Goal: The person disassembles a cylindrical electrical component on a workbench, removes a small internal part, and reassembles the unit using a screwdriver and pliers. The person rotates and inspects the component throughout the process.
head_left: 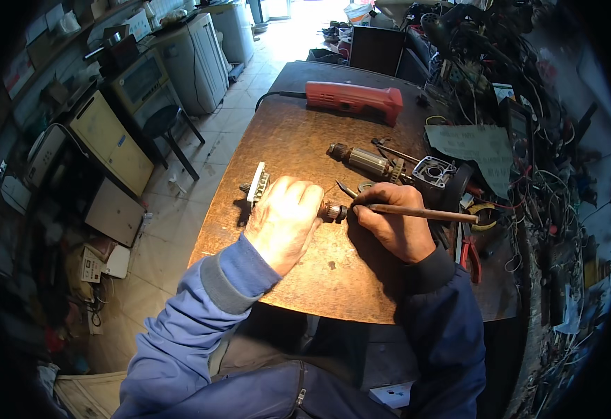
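My left hand [286, 216] grips a motor armature lying horizontally over the wooden bench [319, 286]; a metal plate with a gear [256, 183] shows at its left, the commutator end [332, 211] at its right. My right hand [396, 227] is closed on a long rusty-brown rod [442, 214], fingertips beside the dark tip of the armature's shaft end; whether they touch it is hidden. Just behind lie a thin pointed tool [347, 190], a second armature [365, 159] and an open cast-metal housing [432, 172].
A red power-tool body [354, 99] with a cord lies at the back. At right are red-handled pliers [472, 257], yellow-handled pliers [481, 216], a torn green sheet [467, 153], a multimeter [516, 136] and tangled wires. A black stool [166, 122] and cabinets [110, 140] stand at left.
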`<move>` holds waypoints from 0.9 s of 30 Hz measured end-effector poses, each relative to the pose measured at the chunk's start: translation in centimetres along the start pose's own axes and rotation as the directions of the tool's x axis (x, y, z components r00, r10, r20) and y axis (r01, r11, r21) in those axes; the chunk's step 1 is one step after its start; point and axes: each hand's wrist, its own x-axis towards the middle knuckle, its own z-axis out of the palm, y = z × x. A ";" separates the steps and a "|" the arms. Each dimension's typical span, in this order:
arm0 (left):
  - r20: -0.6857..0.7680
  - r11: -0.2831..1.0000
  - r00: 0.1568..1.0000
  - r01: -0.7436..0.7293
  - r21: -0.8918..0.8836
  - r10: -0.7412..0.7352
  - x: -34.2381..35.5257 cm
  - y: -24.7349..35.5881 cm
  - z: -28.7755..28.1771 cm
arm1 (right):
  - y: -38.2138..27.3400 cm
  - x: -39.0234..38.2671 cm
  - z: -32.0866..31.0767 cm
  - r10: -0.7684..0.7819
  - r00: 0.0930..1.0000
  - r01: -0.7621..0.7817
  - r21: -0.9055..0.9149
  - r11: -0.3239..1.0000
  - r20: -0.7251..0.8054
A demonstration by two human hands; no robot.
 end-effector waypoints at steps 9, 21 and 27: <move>-0.108 0.998 0.992 -0.068 -0.015 0.066 0.0 0.3 0.6 | 0.3 -0.1 -0.2 -0.105 0.995 0.105 -0.050 0.993 0.005; -0.093 0.998 0.995 -0.040 -0.043 0.036 0.1 0.3 0.5 | 0.3 -0.1 0.0 -0.101 0.995 0.102 -0.081 0.991 0.015; -0.098 0.998 0.994 -0.050 -0.030 0.047 0.2 0.5 0.5 | 0.0 -0.2 -0.3 -0.061 0.998 0.063 -0.080 0.995 0.026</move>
